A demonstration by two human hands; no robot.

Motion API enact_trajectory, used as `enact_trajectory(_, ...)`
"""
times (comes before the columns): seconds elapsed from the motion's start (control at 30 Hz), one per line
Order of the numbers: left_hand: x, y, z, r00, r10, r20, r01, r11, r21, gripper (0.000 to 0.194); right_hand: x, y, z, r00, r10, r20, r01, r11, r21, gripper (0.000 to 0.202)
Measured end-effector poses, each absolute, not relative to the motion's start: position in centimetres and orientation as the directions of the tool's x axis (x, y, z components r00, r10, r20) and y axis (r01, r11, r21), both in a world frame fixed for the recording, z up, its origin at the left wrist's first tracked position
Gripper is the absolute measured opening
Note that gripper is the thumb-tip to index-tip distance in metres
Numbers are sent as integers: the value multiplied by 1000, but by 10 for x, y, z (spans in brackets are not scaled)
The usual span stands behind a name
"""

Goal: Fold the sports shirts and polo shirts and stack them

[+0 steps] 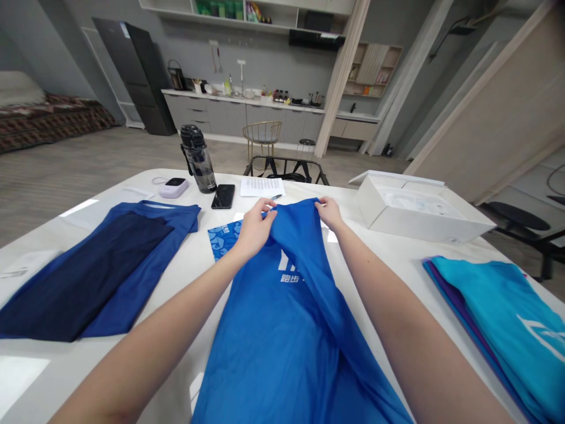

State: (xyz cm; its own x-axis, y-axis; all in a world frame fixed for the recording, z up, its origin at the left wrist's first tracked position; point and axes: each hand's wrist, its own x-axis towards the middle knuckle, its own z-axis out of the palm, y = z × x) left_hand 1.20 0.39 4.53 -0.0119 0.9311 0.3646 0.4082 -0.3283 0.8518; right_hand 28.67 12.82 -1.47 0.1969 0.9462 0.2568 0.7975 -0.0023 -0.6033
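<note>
A bright blue T-shirt [273,330] with white printed lettering lies lengthwise on the white table, its lower part running out of view toward me. My left hand [258,225] pinches its far edge on the left, beside a patterned light-blue sleeve. With thumb and fingers, my right hand [329,213] grips the far right corner. Between the hands the fabric is lifted, and the right side folds over part of the white print.
Dark navy and blue garments [101,253] lie left; folded turquoise and purple shirts [498,306] lie right. Toward the back are a water bottle [200,162], phone [223,196], lilac device [173,188], printed paper [260,187], pen [276,196] and open white box [419,206]. A chair [286,168] stands beyond.
</note>
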Motion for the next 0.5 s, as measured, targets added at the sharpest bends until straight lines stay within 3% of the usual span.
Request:
enact_trajectory(0.07, -4, 27, 32, -81, 957, 277, 498, -202, 843, 10, 283, 128, -16, 194, 951, 240, 834, -31, -551, 25)
enact_trajectory(0.1, -12, 37, 23, -88, 982, 167, 515, -98, 851, 14, 280, 126, -18, 196, 956, 219, 853, -56, -519, 25)
enact_trajectory(0.17, -27, 50, 5, -78, 996, -44, 471, 76, 879, 27, 273, 120, -23, 210, 963, 170, 881, -111, -460, 27)
enact_trajectory(0.23, -38, 55, -9, -10, 991, -136, 444, 126, 887, 42, 266, 109, -26, 222, 960, 172, 903, -136, -407, 34)
enact_trajectory(0.33, -42, 46, -16, 5, 999, 42, 628, -36, 777, 47, 255, 88, -27, 152, 951, 271, 946, -61, -319, 41)
enact_trajectory(0.43, -31, 23, -15, 117, 936, 333, 847, -269, 458, 42, 246, 59, -26, -32, 958, 284, 956, 112, -272, 39)
enact_trajectory(0.5, -18, 2, -17, 308, 880, 362, 856, -423, 297, 40, 241, 36, -27, -128, 964, 235, 939, 194, -285, 41)
